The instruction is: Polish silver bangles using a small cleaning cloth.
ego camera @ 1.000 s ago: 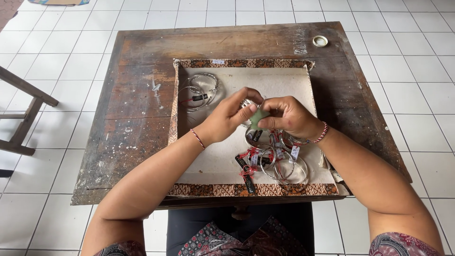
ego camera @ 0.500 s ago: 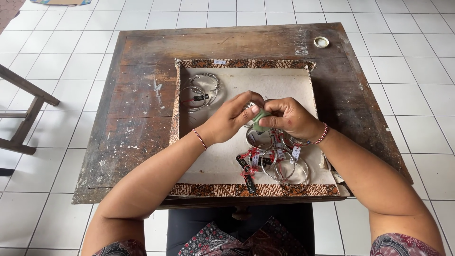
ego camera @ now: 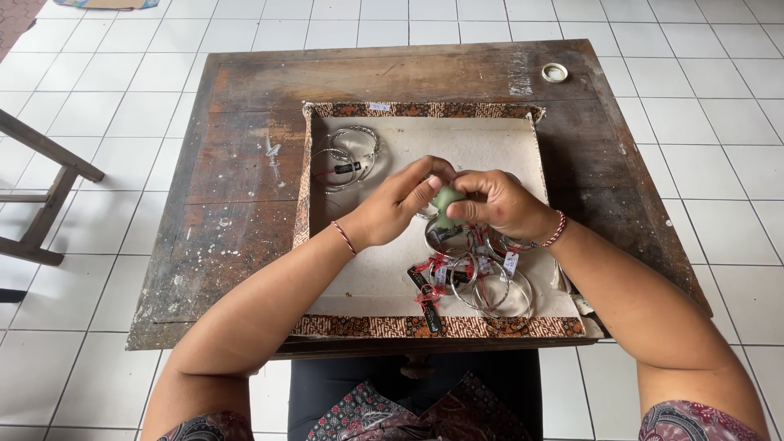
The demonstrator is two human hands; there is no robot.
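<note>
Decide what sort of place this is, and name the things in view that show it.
Probably a small home craft or jewellery workspace: a worn, paint-flecked wooden table on a white tiled floor, with tagged metal bangles on a cloth-lined tray.

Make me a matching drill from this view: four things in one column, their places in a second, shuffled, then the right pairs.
Things:
1. small white ring
2. pale green piece
3. bangles with red-tied tags
4. pair of silver bangles with a dark tag

Places:
A. far left part of the cloth-lined tray
B. pinched between the left hand and right hand
C. near edge of the tray, below the hands
D. bare wooden table, far right corner

Pairs: 1-D, 2-B, 3-C, 4-A
</note>
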